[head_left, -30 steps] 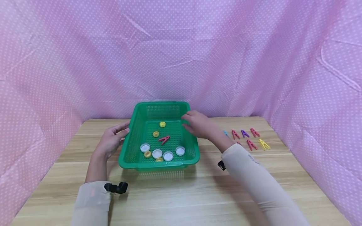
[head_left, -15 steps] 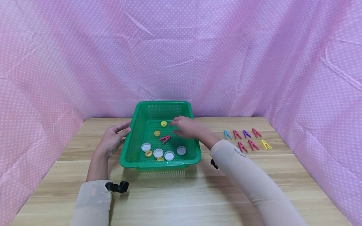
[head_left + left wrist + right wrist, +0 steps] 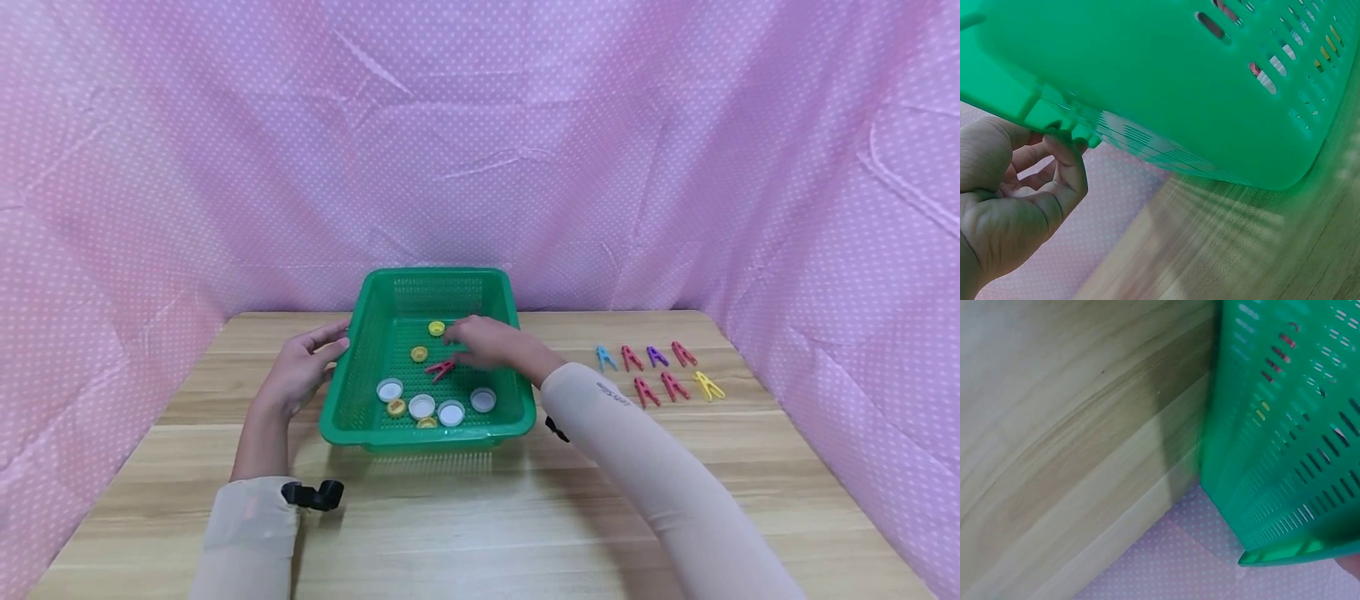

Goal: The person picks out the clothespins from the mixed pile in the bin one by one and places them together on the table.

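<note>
A green plastic basket stands on the wooden table. My left hand is at its left side; the left wrist view shows that hand's thumb and curled fingers pinching the basket's rim. My right hand reaches in over the basket's right rim, thumb and fingers apart. Right by that thumb lies a red clothespin on the basket floor. Around it sit yellow bottle caps and several white round lids. In the right wrist view the hand is mostly hidden behind the basket wall.
To the right on the table lie several clothespins in two rows, among them a blue clothespin, a purple clothespin and a yellow clothespin. A pink dotted curtain hangs behind and along both sides.
My right hand has moved left and down from the basket's right rim to beside the red clothespin inside. My left hand keeps its place at the left rim.
</note>
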{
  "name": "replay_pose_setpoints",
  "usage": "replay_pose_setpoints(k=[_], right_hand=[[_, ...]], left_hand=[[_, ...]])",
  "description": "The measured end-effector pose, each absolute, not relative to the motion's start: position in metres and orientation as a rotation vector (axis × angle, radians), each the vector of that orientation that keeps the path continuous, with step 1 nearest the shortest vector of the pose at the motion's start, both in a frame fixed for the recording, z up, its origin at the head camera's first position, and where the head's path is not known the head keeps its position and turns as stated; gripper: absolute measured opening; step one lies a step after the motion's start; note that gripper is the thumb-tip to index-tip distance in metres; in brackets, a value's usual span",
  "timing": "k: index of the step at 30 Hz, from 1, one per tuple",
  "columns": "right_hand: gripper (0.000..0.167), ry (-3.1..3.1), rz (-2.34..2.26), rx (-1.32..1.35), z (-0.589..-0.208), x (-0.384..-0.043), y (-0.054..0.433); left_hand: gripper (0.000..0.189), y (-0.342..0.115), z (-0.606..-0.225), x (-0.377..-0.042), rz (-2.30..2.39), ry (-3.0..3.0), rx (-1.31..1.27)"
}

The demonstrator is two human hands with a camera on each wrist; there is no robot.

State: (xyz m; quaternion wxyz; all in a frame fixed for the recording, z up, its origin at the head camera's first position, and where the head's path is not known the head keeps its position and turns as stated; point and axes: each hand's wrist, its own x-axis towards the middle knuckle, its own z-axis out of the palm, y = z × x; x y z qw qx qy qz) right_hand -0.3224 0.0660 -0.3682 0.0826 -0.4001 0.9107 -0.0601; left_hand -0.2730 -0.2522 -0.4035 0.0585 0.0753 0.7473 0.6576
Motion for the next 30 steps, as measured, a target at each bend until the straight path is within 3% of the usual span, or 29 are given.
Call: replay_pose_setpoints(k=[19, 30], right_hand=[[0.036, 2.617, -0.099, -1.193, -0.385, -0.326, 0.055], [0.051, 2.569, -0.045, -1.201, -0.393, -0.328, 0.055]], left_hand=[[0.057, -0.252, -0.404, -0.273, 1.994, 2.257, 0.247], [0.056, -0.251, -0.404, -0.272, 1.989, 2.257, 0.231]])
